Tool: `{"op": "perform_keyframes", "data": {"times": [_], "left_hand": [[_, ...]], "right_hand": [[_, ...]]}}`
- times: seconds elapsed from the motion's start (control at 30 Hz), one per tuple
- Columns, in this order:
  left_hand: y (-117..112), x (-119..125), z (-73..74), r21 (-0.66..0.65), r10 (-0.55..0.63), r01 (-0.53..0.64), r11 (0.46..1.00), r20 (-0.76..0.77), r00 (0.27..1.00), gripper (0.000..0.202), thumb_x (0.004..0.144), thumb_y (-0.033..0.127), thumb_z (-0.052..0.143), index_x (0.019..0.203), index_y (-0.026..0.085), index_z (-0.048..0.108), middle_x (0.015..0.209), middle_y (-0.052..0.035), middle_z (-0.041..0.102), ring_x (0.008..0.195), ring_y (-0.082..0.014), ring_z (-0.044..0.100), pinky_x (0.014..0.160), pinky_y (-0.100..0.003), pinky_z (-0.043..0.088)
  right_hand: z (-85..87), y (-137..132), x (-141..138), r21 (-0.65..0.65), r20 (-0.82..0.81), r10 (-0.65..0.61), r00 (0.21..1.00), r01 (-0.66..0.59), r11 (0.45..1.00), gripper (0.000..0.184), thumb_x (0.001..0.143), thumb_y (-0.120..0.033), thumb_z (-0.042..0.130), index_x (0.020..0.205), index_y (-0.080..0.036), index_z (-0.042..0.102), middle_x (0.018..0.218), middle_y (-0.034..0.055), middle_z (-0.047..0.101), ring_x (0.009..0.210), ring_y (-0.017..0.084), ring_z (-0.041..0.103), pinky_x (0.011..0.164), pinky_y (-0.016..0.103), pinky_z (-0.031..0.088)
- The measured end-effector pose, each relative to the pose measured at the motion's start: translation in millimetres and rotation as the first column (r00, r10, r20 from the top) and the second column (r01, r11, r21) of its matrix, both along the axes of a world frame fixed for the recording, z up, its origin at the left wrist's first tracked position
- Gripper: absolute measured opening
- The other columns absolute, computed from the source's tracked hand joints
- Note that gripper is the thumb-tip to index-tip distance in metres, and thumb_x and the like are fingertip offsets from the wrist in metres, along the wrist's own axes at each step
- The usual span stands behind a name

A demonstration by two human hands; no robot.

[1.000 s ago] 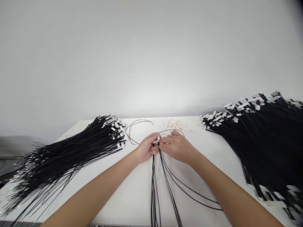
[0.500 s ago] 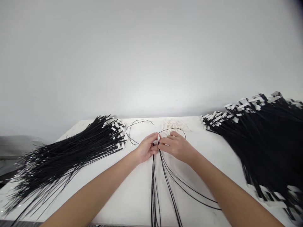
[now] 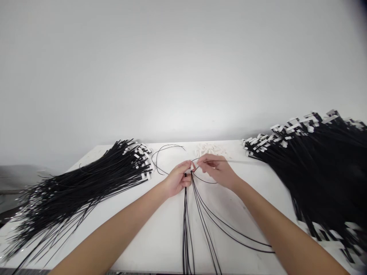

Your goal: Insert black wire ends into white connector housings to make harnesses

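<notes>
My left hand is closed around the top of a small bunch of thin black cables that runs down the white table toward me, pinching a small white piece at its tip. Just to the right, my right hand pinches one black cable between thumb and forefinger. This cable loops under the fingers and sweeps down to the right. The fingertips of both hands nearly touch.
A big fan of black cables with white end tags lies on the left. A larger heap of the same cables fills the right side. Small white pieces lie in a pile behind my hands. A loose cable loop lies nearby.
My right hand has lifted slightly and drawn its fingers into a pinch on one cable, whose loop now hangs below the fingers. My left hand has stayed in place.
</notes>
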State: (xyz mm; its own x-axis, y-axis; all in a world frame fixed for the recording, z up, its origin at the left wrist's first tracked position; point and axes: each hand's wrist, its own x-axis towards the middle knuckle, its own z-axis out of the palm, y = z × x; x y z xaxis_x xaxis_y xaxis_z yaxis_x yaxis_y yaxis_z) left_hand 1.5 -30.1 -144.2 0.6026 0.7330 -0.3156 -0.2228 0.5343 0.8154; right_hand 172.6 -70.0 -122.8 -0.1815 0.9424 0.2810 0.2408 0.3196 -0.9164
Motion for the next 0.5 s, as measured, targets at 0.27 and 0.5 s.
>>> {"op": "perform_keyframes", "data": {"times": [0.27,0.5], "left_hand": [[-1,0,1.0,0.035,-0.009,0.011,0.999,-0.050,0.999,0.030,0.075,0.043,0.058,0.079,0.014,0.051,0.078,0.0023,0.040,0.042,0.0023,0.025,0.036,-0.013,0.012],[-2,0,0.4,0.039,-0.024,0.025,0.999,-0.032,0.999,0.029,0.075,0.042,0.058,0.080,0.015,0.051,0.082,0.0015,0.042,0.042,0.0023,0.025,0.036,-0.013,0.013]], "right_hand": [[14.9,16,32,-0.225,-0.697,-0.421,0.581,0.381,0.897,0.023,0.069,-0.035,0.067,0.082,-0.018,0.058,0.057,-0.0058,0.042,0.045,0.003,0.040,0.048,0.020,0.040],[24.7,21,53,-0.358,-0.851,-0.484,0.206,0.448,0.819,0.033,0.065,-0.036,0.069,0.091,-0.019,0.059,0.070,-0.0053,0.048,0.057,0.002,0.048,0.056,0.016,0.047]]}}
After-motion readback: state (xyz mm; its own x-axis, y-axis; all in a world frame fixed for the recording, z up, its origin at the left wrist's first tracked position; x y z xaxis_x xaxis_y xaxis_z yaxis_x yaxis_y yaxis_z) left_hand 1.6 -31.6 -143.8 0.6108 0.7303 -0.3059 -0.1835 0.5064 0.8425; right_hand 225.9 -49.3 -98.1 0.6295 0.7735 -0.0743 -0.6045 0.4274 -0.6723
